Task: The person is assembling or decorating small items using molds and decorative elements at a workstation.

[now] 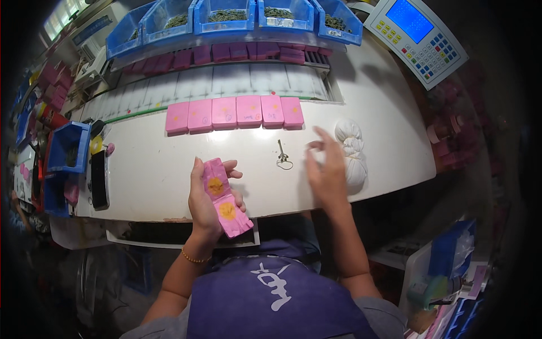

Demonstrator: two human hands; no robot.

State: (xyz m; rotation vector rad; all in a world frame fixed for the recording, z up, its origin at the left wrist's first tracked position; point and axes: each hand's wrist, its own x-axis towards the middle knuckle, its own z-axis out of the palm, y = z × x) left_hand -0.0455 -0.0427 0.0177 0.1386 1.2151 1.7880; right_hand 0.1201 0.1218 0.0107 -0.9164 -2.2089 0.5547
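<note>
I am holding the open pink case [224, 198] in my left hand [204, 199], fingers wrapped around it, long side pointing away, while my right hand [326, 172] is hanging open and empty beside it.

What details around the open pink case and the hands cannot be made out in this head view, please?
- Open pink case: back hidden by left hand.
- Right hand: motion-blurred, empty, fingers indistinct.
- Small metal key: too small for detail.
- Blue bins: contents too small, far rims cut off.
</note>
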